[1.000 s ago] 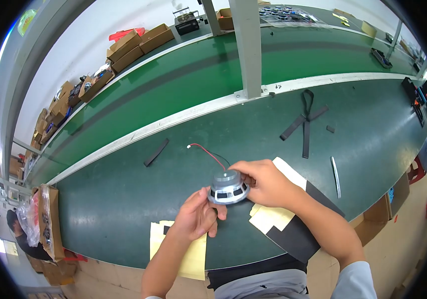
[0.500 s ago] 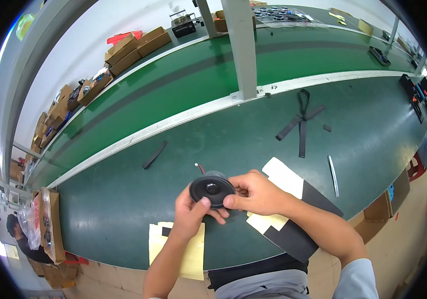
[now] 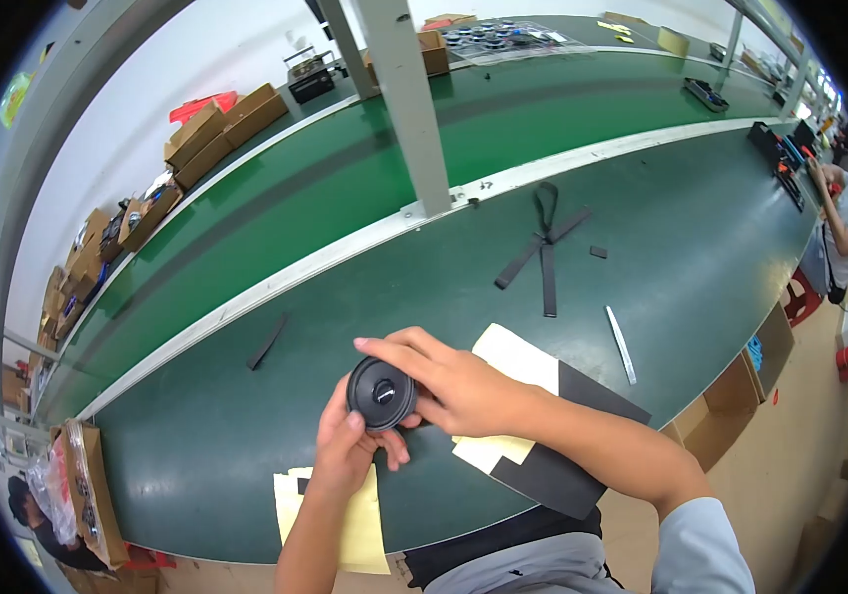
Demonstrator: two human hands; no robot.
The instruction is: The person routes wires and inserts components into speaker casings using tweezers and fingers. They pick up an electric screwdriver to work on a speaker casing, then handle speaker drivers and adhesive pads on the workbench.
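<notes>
A round black speaker (image 3: pixel 381 394) is held between my two hands above the green table, its cone facing up toward the camera. My left hand (image 3: pixel 347 444) grips its left and lower rim, thumb on the edge. Fingers of my right hand (image 3: pixel 453 384) are at its right side, with the index finger stretched over the top. The speaker's wire is hidden. Yellow paper (image 3: pixel 357 520) lies beneath my left forearm. Under my right forearm are more yellow paper (image 3: pixel 516 353) and a black sheet (image 3: pixel 567 480).
Black strips (image 3: pixel 548 267) and a small black piece (image 3: pixel 598 251) lie beyond my right hand. A silver tool (image 3: pixel 620 345) is at the right, a single strip (image 3: pixel 267 342) at the left. A metal post (image 3: pixel 409 119) rises behind. A co-worker (image 3: pixel 845 218) is at the far right.
The speaker has turned from side-on to cone up and moved left, and its wire has gone out of sight. My right index finger has extended over it. The camera view has shifted right.
</notes>
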